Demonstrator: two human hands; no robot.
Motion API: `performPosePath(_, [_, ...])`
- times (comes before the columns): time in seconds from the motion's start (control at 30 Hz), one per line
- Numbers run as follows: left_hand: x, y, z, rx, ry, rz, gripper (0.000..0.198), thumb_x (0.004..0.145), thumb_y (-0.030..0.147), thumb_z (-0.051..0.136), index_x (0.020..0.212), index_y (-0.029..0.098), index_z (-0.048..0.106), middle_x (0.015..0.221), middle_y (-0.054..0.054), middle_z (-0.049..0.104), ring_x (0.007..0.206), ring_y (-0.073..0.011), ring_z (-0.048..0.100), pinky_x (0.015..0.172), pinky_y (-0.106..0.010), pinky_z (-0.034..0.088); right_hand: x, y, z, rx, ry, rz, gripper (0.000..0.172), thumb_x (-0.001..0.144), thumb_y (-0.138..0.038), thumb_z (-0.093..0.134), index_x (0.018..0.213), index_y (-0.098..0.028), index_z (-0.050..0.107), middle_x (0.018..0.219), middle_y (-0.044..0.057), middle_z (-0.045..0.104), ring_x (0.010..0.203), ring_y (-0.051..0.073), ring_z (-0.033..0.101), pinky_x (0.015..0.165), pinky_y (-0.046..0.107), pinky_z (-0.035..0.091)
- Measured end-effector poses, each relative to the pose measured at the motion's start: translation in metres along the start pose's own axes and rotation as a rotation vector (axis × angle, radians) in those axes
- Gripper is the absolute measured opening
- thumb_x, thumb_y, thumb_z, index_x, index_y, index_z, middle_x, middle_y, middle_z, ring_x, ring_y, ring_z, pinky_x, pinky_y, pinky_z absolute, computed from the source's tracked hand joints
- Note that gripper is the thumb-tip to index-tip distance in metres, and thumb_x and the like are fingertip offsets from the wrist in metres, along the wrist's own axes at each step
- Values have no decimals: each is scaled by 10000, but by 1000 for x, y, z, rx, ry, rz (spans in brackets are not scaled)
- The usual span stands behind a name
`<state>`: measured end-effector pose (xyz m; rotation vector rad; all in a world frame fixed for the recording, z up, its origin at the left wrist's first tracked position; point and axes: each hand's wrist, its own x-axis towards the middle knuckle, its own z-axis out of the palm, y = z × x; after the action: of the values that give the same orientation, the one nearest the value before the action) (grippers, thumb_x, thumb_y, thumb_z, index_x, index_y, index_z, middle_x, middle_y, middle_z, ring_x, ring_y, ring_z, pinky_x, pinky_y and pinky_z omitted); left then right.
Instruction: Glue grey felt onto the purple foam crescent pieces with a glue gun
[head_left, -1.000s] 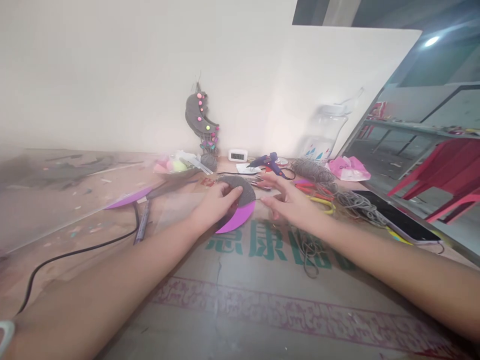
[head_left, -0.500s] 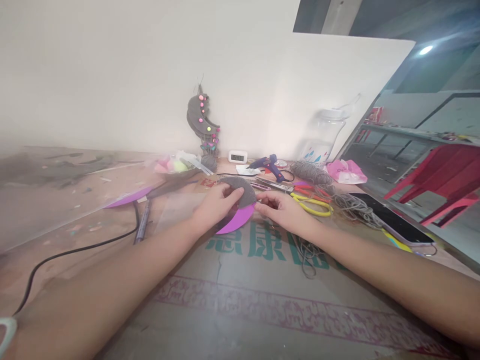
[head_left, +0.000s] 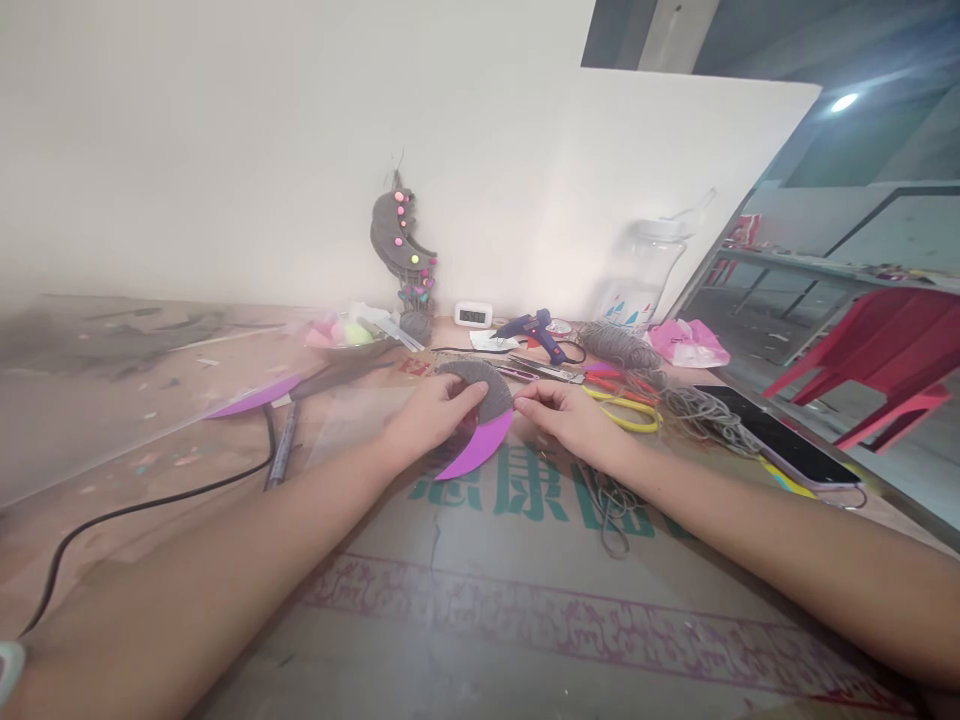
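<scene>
Just above the printed cardboard, my left hand grips a purple crescent, its thumb pressed on the face. Grey yarn is wound closely round the crescent's upper part; the lower tip shows bare purple. At the crescent's right edge my right hand is closed in a pinch on the yarn strand, which is too thin to follow between the fingertips. A loose tangle of grey yarn lies under my right wrist.
Behind the hands stand a glue gun, a small digital clock and a bottle. Yellow-handled scissors, a yarn skein and a phone lie right. A decorated grey crescent leans on the wall; a black cable runs left.
The crescent has turned a little in my left hand, so more of its yarn-wrapped arc and purple tip show. My right hand stays at its edge. The view has shifted slightly.
</scene>
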<state>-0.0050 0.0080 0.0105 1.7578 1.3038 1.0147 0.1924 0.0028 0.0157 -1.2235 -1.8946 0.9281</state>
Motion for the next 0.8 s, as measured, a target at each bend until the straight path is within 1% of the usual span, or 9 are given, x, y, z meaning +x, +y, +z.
performPosePath(0.1, [0, -1, 0, -5, 3, 4, 401, 783, 546, 492, 654, 170, 547, 559, 3, 552, 506, -130, 515, 489, -244, 353, 0, 1, 0, 42, -3, 6, 271, 784, -404, 545, 859, -159, 632, 511, -57, 406, 430, 76, 326, 422, 219, 264])
performPosePath(0.23, [1, -2, 0, -8, 25, 37, 414, 785, 559, 487, 660, 169, 547, 572, -2, 558, 535, -137, 529, 516, -247, 368, -2, 0, -1, 118, -8, 4, 310, 807, -398, 510, 984, -172, 628, 629, -32, 466, 446, 69, 322, 408, 214, 237])
performPosePath(0.3, [1, -3, 0, -7, 28, 38, 420, 787, 565, 484, 653, 170, 534, 568, 3, 556, 537, -136, 530, 527, -248, 373, -3, -1, -2, 121, -14, 2, 318, 820, -436, 499, 932, -165, 623, 622, -32, 449, 447, 68, 325, 409, 215, 238])
performPosePath(0.4, [1, -3, -1, -1, 28, 61, 428, 795, 564, 477, 633, 170, 523, 564, 7, 554, 535, -132, 528, 532, -247, 373, -4, -3, -2, 56, -14, -1, 339, 818, -479, 505, 824, -157, 611, 528, -54, 375, 429, 68, 293, 416, 218, 239])
performPosePath(0.47, [0, -2, -1, 4, 34, 80, 429, 799, 558, 473, 629, 168, 528, 565, 6, 558, 541, -133, 530, 534, -246, 373, -3, -1, -2, 16, -14, -5, 339, 808, -480, 521, 828, -157, 619, 506, -58, 368, 432, 71, 295, 424, 217, 247])
performPosePath(0.6, [1, -1, -2, 4, 39, 85, 433, 797, 554, 478, 613, 164, 523, 562, 2, 560, 544, -135, 528, 532, -244, 375, 0, 5, -1, -50, -9, -23, 336, 817, -460, 509, 854, -150, 636, 533, -44, 410, 461, 78, 326, 438, 211, 266])
performPosePath(0.67, [1, -2, -2, -3, 33, 75, 432, 798, 551, 479, 611, 163, 520, 558, 2, 559, 536, -133, 527, 528, -244, 376, 1, 7, -2, -78, -7, -46, 344, 830, -457, 493, 869, -149, 640, 592, -25, 471, 470, 74, 336, 441, 211, 275])
performPosePath(0.73, [1, -2, -2, -10, 28, 78, 431, 804, 549, 473, 625, 161, 530, 564, 1, 563, 539, -133, 532, 534, -246, 381, 0, 6, -2, -55, 8, -63, 374, 845, -474, 468, 951, -158, 637, 699, -1, 539, 473, 69, 349, 437, 212, 282])
performPosePath(0.8, [1, -3, -2, -7, 27, 96, 431, 812, 549, 464, 657, 157, 553, 580, -4, 573, 558, -138, 541, 550, -250, 387, -1, 3, -2, -18, 19, -54, 421, 848, -503, 458, 1065, -176, 611, 713, -1, 545, 474, 73, 365, 434, 214, 289])
